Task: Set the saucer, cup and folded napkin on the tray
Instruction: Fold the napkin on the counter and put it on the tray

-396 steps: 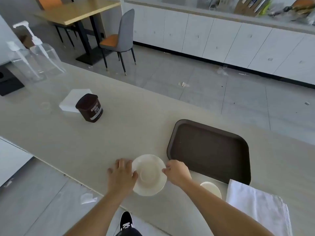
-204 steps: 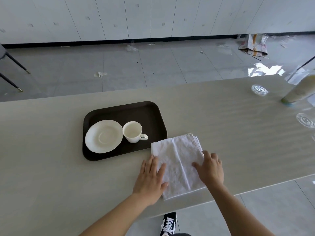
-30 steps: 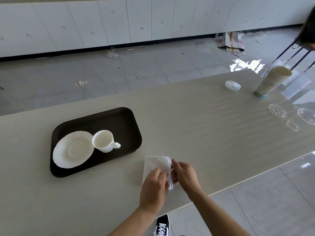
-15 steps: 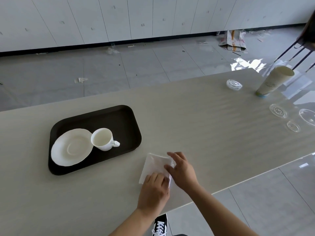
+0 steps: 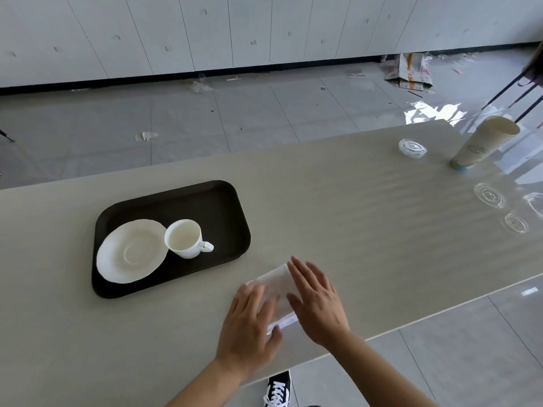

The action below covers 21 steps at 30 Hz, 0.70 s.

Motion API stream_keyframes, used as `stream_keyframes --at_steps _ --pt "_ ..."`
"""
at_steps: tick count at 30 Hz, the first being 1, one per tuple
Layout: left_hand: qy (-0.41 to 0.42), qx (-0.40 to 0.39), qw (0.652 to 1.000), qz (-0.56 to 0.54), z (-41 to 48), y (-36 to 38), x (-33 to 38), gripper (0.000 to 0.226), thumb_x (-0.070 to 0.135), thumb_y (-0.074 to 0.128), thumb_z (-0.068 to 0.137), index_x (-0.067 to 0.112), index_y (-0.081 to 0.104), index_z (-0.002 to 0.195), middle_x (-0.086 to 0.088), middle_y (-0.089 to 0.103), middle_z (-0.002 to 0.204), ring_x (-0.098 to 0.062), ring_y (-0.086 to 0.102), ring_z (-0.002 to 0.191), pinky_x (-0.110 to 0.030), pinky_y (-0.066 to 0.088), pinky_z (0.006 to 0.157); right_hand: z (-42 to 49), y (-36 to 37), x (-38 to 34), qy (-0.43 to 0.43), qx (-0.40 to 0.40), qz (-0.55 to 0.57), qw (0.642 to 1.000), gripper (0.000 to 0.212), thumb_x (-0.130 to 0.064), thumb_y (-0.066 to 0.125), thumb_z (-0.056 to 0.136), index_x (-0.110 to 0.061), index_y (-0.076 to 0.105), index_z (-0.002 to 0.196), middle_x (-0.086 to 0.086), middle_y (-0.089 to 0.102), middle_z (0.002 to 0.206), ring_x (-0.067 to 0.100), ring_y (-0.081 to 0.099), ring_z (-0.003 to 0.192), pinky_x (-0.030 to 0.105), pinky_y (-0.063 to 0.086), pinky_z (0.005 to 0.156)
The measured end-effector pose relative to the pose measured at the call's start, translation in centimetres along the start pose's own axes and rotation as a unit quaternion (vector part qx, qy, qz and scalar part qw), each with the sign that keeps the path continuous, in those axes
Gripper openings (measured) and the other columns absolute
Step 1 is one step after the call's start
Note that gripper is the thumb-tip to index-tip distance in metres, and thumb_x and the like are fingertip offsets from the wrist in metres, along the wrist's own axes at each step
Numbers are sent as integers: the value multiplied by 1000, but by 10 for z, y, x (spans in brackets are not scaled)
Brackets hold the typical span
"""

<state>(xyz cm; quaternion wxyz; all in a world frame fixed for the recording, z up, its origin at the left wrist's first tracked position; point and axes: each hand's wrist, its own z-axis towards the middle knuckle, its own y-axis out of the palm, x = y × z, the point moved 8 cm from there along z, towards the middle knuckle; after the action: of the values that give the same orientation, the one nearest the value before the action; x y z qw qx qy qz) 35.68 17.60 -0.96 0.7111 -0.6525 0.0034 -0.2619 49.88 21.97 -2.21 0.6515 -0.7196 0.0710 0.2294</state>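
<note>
Two of three items already on tray [image 5: 223, 201]: saucer [image 5: 132, 251] at left, cup [image 5: 183, 237] just right of it, touching rim. Napkin [image 5: 277, 286] not yet there, lies folded on counter [image 5: 352, 201], near-right of tray. Your left hand [image 5: 249, 321] and right hand [image 5: 316, 298] both flat, fingers spread, pressing napkin, gripping nothing. Napkin judged light, soft, limp; layers likely to fan open. Pinch at folded edge, support underneath, carry flat to bare right part of tray.
</note>
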Motion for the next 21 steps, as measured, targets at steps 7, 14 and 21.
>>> stream_keyframes --at_steps 7,14,21 --pt "-75 -108 984 116 15 33 -11 71 49 27 97 6 20 152 -16 18 161 -34 13 149 -51 13 115 10 29 -3 -80 -77 -117 987 59 -51 17 105 -29 8 159 -15 -3 166 23 -10 155 46 -4 121" --pt "-76 -139 981 108 13 45 -18 73 53 26 95 7 19 152 -13 14 162 -31 9 150 -51 12 115 6 43 5 -48 -96 -130 986 62 -59 13 103 -33 6 158 -19 -8 165 18 -15 154 46 -10 121" --pt "-207 -76 974 -44 -8 9 -20 73 46 48 90 13 26 151 -15 23 159 -41 21 145 -48 27 116 2 19 5 6 -74 -58 996 72 -66 15 96 -32 6 159 -16 -4 165 14 -8 154 40 -2 125"
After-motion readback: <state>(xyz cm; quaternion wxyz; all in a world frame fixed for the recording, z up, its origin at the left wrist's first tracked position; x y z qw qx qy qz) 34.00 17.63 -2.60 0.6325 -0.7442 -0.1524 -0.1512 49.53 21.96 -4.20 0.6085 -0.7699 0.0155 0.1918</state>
